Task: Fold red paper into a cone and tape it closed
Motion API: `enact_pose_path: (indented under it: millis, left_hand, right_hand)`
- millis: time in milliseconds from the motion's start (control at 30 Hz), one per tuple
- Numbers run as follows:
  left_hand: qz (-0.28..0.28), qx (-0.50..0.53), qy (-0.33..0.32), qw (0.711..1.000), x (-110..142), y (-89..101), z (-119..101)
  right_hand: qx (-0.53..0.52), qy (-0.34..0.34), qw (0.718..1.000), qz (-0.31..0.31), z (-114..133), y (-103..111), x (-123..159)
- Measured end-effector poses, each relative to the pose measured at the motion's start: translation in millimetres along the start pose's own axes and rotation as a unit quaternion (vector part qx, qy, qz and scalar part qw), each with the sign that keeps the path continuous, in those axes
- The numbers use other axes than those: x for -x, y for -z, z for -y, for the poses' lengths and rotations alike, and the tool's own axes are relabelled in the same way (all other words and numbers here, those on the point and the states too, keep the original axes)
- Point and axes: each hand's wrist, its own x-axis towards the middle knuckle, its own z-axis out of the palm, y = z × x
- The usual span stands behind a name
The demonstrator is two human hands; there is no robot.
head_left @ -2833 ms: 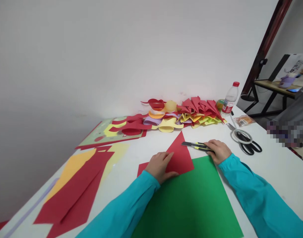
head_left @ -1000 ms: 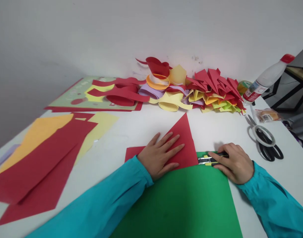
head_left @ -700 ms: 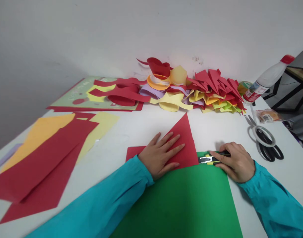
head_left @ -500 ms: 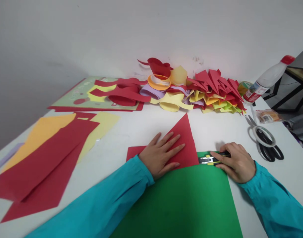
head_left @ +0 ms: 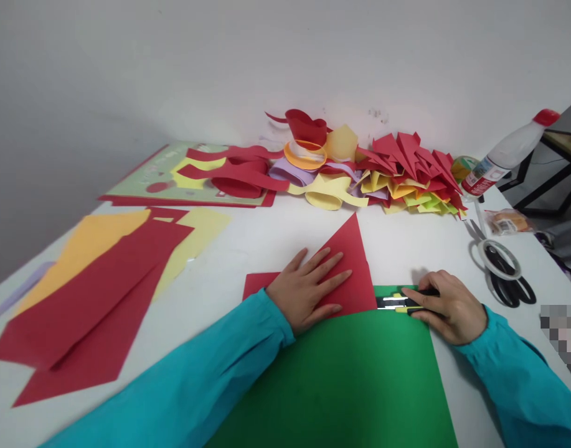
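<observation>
The left hand [head_left: 304,289] lies palm-down on the folded red paper [head_left: 355,261], fingers spread, apparently to pin it where it meets the green sheet [head_left: 360,373] on the tabletop [head_left: 397,236]. The right hand's [head_left: 453,308] grip pinches the utility knife [head_left: 391,302] low beside the red paper's right corner—likely for steady control—with wrist low, knuckles up, forearm angling in from the right.

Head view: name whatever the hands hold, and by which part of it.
The right hand holds a utility knife by its handle, metal front end uncovered. The left hand grips nothing; it lies spread on red paper.
</observation>
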Motion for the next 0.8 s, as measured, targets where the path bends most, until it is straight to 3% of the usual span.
enact_pose_path:
  millis: [467, 800]
  left_hand:
    - [0.013, 0.001, 0.016, 1.000, 0, 11.0, -6]
    - [0.010, -0.001, 0.013, 1.000, -1, 11.1, -6]
  right_hand:
    - [-0.013, -0.007, 1.000, -0.023, 11, -6, -4]
    - [-0.028, 0.018, 0.999, -0.013, 2, -1, -1]
